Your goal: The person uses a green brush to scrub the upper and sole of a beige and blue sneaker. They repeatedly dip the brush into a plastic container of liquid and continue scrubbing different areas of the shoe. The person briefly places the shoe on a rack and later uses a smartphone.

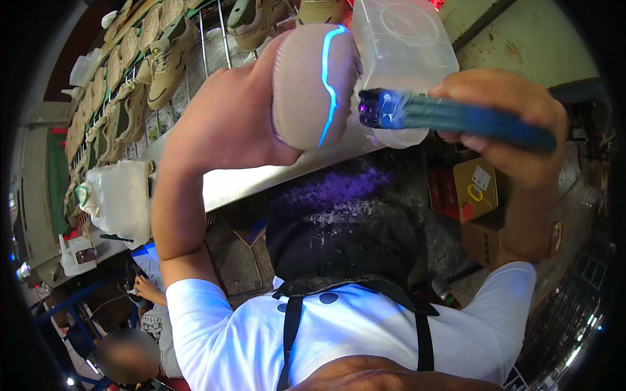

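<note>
My left hand (225, 117) is closed around a beige shoe part (303, 91), held up in front of me. Its rounded end faces me, and a glowing blue line runs down it. In my right hand (508, 124) is a blue-green brush (456, 116), gripped along its handle, slightly smeared by motion. The dark, wet-looking tip points left, close to the shoe part's right edge, with a small gap between them. Directly behind the brush stands a translucent plastic container (411, 49). What lies inside the shoe part is hidden.
Beige and green shoes (169, 62) and soles sit on a metal rack at the upper left. A translucent tub (117, 195) and a white bottle (78, 254) are at the left. Cardboard boxes (482, 241) stand at the right. Another person (153, 313) is at the lower left.
</note>
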Tool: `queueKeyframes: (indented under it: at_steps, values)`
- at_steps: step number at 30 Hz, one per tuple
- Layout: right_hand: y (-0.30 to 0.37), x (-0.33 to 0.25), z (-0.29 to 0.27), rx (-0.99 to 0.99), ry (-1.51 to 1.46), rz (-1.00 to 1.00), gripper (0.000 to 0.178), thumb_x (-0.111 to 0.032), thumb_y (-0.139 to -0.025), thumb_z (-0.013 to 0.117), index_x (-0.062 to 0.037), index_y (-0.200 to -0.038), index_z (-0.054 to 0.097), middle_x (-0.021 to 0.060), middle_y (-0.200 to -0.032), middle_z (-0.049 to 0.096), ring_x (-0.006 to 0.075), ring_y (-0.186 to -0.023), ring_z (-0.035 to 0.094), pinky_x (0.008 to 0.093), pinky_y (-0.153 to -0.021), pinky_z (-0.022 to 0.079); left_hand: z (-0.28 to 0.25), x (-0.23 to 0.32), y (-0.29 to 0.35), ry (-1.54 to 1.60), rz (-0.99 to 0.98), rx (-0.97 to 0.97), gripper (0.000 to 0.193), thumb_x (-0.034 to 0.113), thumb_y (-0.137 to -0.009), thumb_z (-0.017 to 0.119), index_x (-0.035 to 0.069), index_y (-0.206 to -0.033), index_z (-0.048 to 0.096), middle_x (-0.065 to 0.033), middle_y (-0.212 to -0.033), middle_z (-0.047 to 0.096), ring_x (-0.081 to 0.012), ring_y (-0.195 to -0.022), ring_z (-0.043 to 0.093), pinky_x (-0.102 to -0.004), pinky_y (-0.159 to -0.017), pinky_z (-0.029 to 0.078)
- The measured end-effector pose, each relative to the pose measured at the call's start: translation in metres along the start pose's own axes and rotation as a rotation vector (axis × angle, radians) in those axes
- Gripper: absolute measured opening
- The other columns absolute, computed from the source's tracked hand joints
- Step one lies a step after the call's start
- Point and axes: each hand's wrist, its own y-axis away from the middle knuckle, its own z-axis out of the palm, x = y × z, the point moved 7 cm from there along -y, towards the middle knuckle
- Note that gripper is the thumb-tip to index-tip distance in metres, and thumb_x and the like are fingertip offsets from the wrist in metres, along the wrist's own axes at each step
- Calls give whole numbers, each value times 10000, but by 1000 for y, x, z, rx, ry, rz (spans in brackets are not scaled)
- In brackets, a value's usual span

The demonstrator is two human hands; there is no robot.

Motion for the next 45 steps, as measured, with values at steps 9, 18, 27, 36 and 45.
queueKeyframes:
  at_steps: [9,18,27,36,45]
  values:
    - [-12,61,87,510,-369,-131,470,61,-857,721,73,-1317,627,260,-1227,689,332,-1037,734,399,-914,616,-2,-27,17,222,254,59,821,284,-595,852,118,-1357,594,-132,-1109,718,-371,-955,708,-411,-847,573]
    - [-22,20,58,170,-129,-108,427,20,-855,721,47,-1277,662,293,-1153,713,338,-971,758,386,-821,632,2,-49,30,280,191,-85,1141,305,-545,971,27,-1493,400,-202,-1352,599,-358,-1224,619,-406,-1022,499]
    - [-54,14,36,215,186,-136,301,-10,-896,690,69,-1185,667,241,-1106,689,298,-938,717,352,-813,601,-4,-37,30,293,168,-93,771,127,-582,970,38,-1270,636,-97,-1145,704,-228,-1068,686,-389,-929,558]
    - [-40,2,48,-59,462,-55,294,32,-835,734,17,-1129,747,267,-1219,665,318,-1042,714,366,-896,589,7,-49,18,283,92,-131,791,124,-546,934,53,-1272,626,-84,-1096,715,-219,-1047,701,-366,-936,560]
    - [-16,29,71,365,105,168,195,40,-751,803,-67,-913,827,174,-1077,729,241,-947,731,322,-826,581,-5,-33,5,268,251,-242,1063,242,-566,992,-7,-1455,465,-177,-1363,592,-294,-1253,594,-430,-1103,467]
